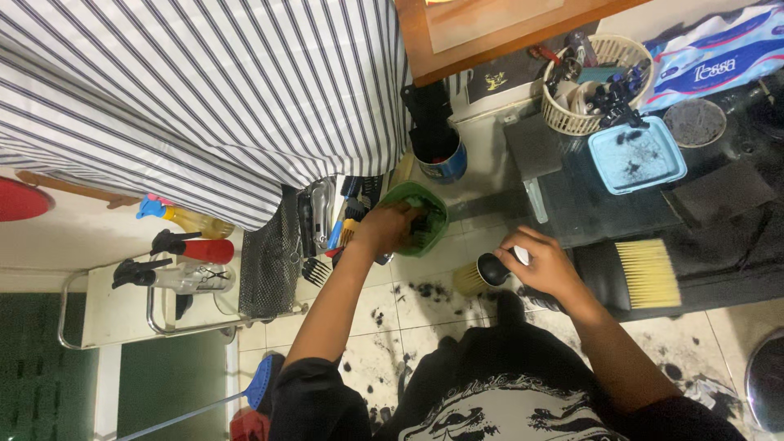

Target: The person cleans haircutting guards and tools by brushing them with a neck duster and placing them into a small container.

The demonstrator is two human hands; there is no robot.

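Pale floor tiles [412, 314] scattered with dark hair clippings filled the lower middle of the frame, with a black bench [719, 204] at the right and a small metal rack [122, 327] at the lower left. The left hand [386, 229] was curled down into a green tub [437, 214] at the centre, its fingers closed among the combs inside; what exactly it pinched could not be told. The right hand [545, 265], just right of centre, was wrapped around the black handle of a small duster brush [482, 273], whose pale bristles pointed left above the floor. A striped cape [204, 90] covered the upper left. Spray bottles [184, 261] lay on the rack, a wicker basket [572, 118] of tools stood at the upper right beside a blue tray [637, 159], and a wide yellow-bristled brush [649, 273] rested on the bench edge.
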